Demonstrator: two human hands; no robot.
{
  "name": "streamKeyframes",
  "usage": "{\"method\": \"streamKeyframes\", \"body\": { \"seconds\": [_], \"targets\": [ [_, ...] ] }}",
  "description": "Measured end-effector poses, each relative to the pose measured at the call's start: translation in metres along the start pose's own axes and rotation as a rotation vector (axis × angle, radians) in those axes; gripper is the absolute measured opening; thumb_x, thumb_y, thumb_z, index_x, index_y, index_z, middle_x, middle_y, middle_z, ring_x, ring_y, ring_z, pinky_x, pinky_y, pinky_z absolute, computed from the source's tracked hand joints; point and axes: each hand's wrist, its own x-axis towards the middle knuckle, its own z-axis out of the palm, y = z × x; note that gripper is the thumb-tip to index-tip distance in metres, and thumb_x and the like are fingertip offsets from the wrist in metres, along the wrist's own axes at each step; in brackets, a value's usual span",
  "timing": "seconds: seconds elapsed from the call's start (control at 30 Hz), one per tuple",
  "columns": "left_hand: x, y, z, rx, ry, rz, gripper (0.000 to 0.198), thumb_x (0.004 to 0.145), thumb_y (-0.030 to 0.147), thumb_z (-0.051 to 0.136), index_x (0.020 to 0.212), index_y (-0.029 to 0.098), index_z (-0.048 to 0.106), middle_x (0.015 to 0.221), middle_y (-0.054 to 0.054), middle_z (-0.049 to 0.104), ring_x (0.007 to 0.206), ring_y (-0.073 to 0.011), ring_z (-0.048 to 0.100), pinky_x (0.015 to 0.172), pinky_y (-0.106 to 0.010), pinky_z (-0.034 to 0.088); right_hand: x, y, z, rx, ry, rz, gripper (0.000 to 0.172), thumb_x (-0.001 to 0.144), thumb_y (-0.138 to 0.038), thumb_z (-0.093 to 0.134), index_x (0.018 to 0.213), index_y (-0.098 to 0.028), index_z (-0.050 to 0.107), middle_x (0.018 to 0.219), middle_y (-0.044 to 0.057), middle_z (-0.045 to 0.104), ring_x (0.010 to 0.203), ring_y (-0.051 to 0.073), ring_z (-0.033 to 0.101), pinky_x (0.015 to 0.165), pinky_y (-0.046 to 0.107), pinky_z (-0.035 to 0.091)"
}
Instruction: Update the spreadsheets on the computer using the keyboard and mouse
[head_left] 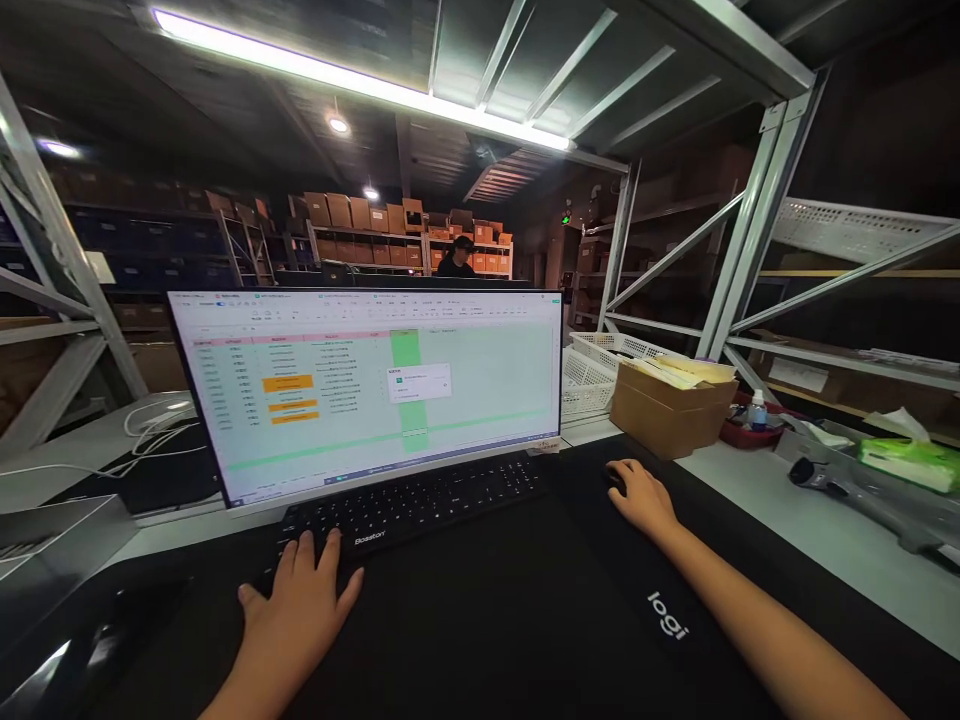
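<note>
My left hand (296, 605) lies flat with fingers stretched out on the left end of a black keyboard (420, 503). Further right, my right hand (640, 495) is curled over a black mouse (615, 478), which shows only at its far edge. Both rest on a large black desk mat (525, 610) with a white logo. Behind the keyboard stands a wide monitor (375, 385) showing a green spreadsheet with orange cells and a small dialog box.
A brown cardboard box (667, 405) and white plastic baskets (600, 365) stand right of the monitor. A handheld scanner (814, 473) and green tissue pack (911, 462) lie far right. Metal shelf frames flank the desk. A person stands far back among carton shelves.
</note>
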Motion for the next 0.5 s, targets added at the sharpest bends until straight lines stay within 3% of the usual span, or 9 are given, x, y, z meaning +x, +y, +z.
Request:
{"method": "streamKeyframes", "body": {
  "seconds": [0.5],
  "targets": [
    [-0.0036, -0.0004, 0.0000, -0.031, -0.009, 0.023, 0.066, 0.094, 0.043, 0.027, 0.152, 0.012, 0.032, 0.160, -0.024, 0.031, 0.149, -0.0396, 0.025, 0.107, -0.073, 0.028, 0.0037, 0.0052, 0.0087, 0.039, -0.018, -0.082, 0.042, 0.088, -0.037, 0.048, 0.127, -0.029, 0.060, 0.134, 0.005, 0.058, 0.116, 0.022, 0.061, 0.099, 0.038, 0.047]
  ]
}}
